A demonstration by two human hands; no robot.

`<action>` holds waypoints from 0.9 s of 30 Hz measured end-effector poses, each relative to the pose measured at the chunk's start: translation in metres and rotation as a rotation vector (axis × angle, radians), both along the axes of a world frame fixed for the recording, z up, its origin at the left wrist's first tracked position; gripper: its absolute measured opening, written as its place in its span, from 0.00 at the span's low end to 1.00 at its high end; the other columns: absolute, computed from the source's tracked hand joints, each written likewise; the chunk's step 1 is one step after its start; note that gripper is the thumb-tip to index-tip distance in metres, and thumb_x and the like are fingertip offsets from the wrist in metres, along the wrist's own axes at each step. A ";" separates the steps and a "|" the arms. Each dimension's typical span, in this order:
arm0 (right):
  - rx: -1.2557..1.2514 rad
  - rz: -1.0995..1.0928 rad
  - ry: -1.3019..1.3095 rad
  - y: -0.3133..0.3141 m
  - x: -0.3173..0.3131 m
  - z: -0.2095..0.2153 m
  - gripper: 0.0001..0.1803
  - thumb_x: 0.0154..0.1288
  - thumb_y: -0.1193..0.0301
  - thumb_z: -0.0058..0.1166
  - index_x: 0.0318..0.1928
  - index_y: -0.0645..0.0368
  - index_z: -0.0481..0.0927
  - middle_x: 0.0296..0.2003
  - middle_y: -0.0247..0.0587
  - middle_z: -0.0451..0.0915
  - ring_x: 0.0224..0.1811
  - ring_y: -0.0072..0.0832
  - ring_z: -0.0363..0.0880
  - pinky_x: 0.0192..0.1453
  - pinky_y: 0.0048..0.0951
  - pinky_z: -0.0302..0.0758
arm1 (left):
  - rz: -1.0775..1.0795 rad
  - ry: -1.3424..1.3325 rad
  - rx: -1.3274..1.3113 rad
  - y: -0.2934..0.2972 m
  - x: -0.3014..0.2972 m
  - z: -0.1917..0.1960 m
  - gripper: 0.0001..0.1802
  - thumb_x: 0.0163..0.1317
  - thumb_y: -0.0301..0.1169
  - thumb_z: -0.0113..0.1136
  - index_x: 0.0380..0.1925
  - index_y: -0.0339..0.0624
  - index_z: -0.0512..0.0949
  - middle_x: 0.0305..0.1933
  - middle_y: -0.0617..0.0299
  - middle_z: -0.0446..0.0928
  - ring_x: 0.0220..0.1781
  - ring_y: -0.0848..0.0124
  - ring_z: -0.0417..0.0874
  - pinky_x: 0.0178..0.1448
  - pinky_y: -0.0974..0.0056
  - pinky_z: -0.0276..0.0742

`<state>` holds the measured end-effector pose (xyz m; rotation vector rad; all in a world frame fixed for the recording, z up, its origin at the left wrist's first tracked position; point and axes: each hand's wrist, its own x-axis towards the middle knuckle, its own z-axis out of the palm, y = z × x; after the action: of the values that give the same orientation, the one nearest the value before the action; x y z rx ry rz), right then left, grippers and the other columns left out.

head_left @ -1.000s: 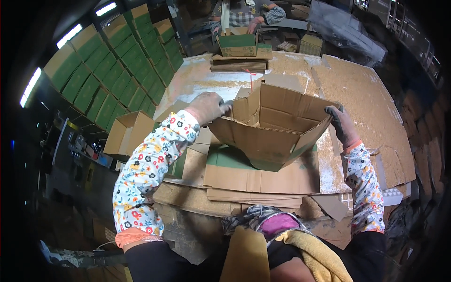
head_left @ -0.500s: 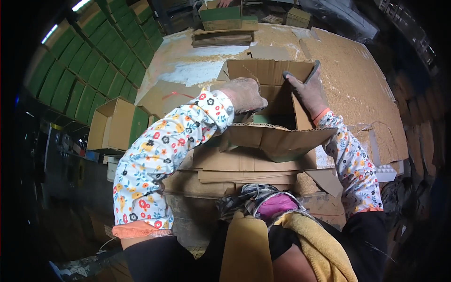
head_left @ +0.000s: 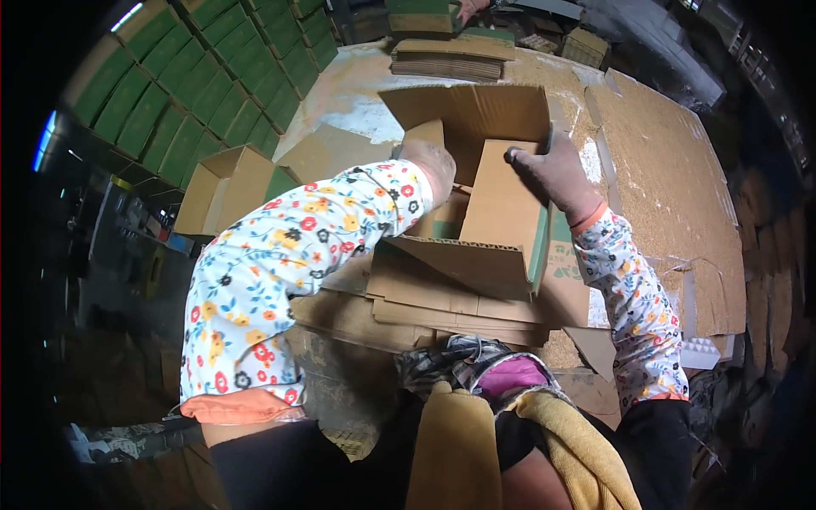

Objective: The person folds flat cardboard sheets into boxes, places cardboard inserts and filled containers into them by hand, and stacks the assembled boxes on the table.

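Observation:
An open cardboard box (head_left: 463, 257), brown with green printed sides, stands in front of me on flat cardboard. Its right flap (head_left: 501, 195) is folded inward over the opening, while the far flap (head_left: 484, 110) stands up. At the left side of the box, my gloved left hand (head_left: 432, 170) is closed around the edge of a flap, its fingertips mostly hidden. My gloved right hand (head_left: 561, 177) grips the box's right side, with the thumb on the folded flap and the fingers outside.
Stacked green boxes (head_left: 183, 93) form a wall at the left. Nearer stands an open brown box (head_left: 223, 191). Flat cardboard sheets (head_left: 446, 64) lie piled at the far side, where another person's hand (head_left: 469, 8) touches a green box (head_left: 421, 15). More flat cardboard (head_left: 459, 319) lies under my box.
The box's right flap has come down inward under my right hand. The box has turned slightly, and my left hand has stayed at its left side. The view has shifted a little.

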<state>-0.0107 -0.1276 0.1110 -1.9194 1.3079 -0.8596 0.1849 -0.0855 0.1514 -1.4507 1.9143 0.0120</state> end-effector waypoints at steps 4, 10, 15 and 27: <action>-0.253 -0.141 0.059 -0.032 -0.018 -0.094 0.20 0.51 0.68 0.65 0.42 0.69 0.79 0.34 0.54 0.83 0.37 0.42 0.82 0.44 0.34 0.77 | -0.444 0.492 0.474 0.004 0.051 -0.006 0.41 0.62 0.57 0.51 0.67 0.42 0.59 0.70 0.42 0.57 0.71 0.52 0.61 0.70 0.53 0.61; 0.272 0.217 0.124 -0.061 -0.063 -0.065 0.21 0.53 0.62 0.66 0.41 0.66 0.80 0.32 0.42 0.83 0.32 0.31 0.82 0.41 0.29 0.78 | 0.158 0.523 -0.495 0.031 0.057 -0.019 0.59 0.49 0.66 0.59 0.71 0.42 0.46 0.71 0.36 0.49 0.74 0.48 0.52 0.76 0.51 0.43; 0.098 0.466 -0.044 -0.092 -0.032 0.047 0.28 0.61 0.51 0.58 0.50 0.64 0.77 0.43 0.44 0.80 0.45 0.32 0.78 0.50 0.31 0.75 | 0.301 0.682 -0.488 0.017 0.038 -0.101 0.67 0.39 0.68 0.65 0.67 0.31 0.48 0.69 0.35 0.50 0.69 0.39 0.57 0.68 0.46 0.61; -0.539 0.070 0.277 0.030 -0.032 -0.049 0.36 0.67 0.61 0.50 0.68 0.65 0.51 0.68 0.60 0.52 0.70 0.54 0.52 0.75 0.40 0.48 | 0.895 1.740 0.021 -0.012 0.105 -0.115 0.41 0.60 0.39 0.63 0.66 0.32 0.55 0.62 0.46 0.68 0.56 0.62 0.77 0.60 0.64 0.73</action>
<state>-0.0425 -0.0975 0.0618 -2.5648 1.2358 -1.0120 0.2894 -0.0972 0.0366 -2.4126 1.9135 2.2983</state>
